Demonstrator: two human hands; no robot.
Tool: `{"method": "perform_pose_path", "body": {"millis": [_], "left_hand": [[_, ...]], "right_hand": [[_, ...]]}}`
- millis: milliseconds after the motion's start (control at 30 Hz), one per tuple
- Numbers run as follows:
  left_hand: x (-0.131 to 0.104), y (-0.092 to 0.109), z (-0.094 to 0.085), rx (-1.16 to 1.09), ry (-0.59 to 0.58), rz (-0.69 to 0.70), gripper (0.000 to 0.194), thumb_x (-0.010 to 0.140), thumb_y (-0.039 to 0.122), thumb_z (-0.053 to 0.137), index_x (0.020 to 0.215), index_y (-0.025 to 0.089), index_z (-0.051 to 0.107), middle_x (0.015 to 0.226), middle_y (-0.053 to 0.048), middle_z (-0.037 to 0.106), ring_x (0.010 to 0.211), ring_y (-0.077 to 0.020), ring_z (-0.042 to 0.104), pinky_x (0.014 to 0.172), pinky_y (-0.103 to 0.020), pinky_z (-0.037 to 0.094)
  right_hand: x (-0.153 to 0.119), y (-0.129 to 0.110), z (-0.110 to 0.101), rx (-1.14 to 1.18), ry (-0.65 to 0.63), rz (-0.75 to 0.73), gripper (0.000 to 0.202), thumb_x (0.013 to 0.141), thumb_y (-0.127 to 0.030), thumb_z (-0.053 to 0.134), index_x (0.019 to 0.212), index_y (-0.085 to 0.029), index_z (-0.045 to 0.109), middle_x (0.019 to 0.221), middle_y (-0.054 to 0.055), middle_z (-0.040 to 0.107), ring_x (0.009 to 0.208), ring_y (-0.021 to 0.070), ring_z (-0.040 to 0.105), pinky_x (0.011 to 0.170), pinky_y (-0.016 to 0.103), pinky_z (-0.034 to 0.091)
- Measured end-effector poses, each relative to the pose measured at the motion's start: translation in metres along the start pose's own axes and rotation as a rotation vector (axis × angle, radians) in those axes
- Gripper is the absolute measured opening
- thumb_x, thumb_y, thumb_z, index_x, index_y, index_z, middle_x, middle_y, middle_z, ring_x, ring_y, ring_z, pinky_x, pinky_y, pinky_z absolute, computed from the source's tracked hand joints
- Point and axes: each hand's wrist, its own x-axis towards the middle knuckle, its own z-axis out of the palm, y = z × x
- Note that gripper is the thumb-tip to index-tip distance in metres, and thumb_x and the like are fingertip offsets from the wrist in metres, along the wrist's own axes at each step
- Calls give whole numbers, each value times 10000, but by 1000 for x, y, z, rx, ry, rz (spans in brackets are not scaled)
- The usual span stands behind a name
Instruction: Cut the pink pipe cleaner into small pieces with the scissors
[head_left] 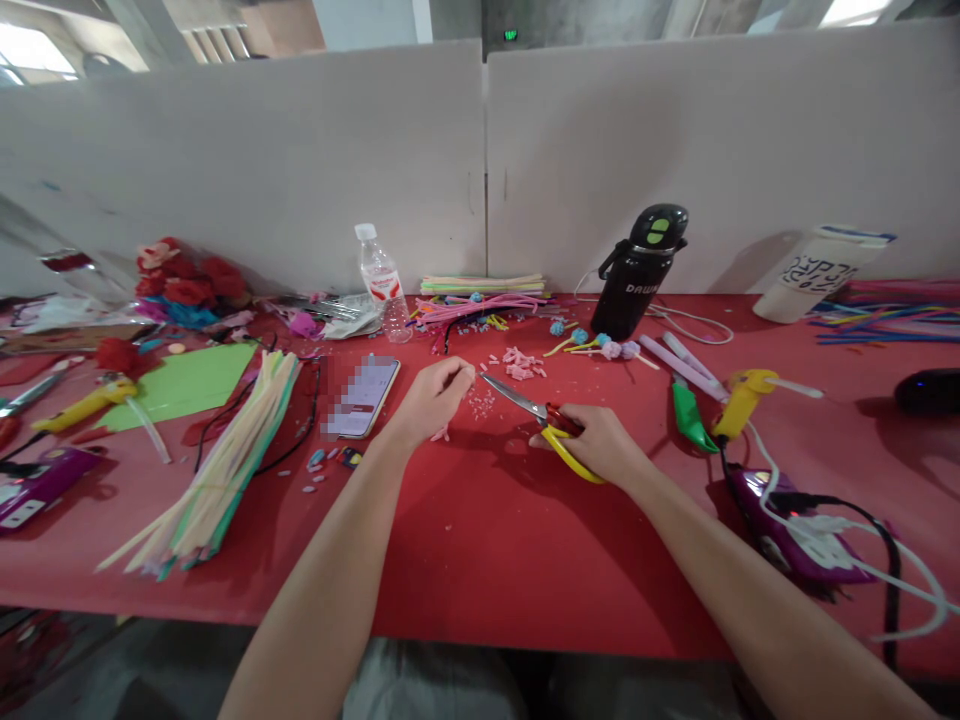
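Note:
My right hand (604,443) grips a pair of scissors (541,410) with red and yellow handles. Their blades point left, the tips close to the fingers of my left hand (435,400). That hand is closed in a pinch; whatever lies between its fingertips is too small to make out. Just beyond the blades is a small pile of short pink pieces (523,363). Tiny pale bits (482,404) are scattered on the red tabletop (465,560) beneath the scissor tips.
A phone (365,398) and a bundle of pale fuzzy stems (225,470) lie left. Behind stand a plastic bottle (384,285), a black flask (637,275) and a white tumbler (814,272). A yellow glue gun (742,405) and purple power strip (795,530) with cables are right.

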Motion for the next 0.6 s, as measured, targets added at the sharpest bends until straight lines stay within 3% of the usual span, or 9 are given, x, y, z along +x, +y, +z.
{"method": "perform_pose_path", "body": {"millis": [600], "left_hand": [[-1,-1,0,2,5,-1,302,882,416,412,725,172,493,623,12,466,532,-87,436,487,-200,349]], "right_hand": [[-3,-6,-2,17,-3,9,483,653,-567,664,597,-185,374,565,-52,296,537,81,252,457,210,205]]}}
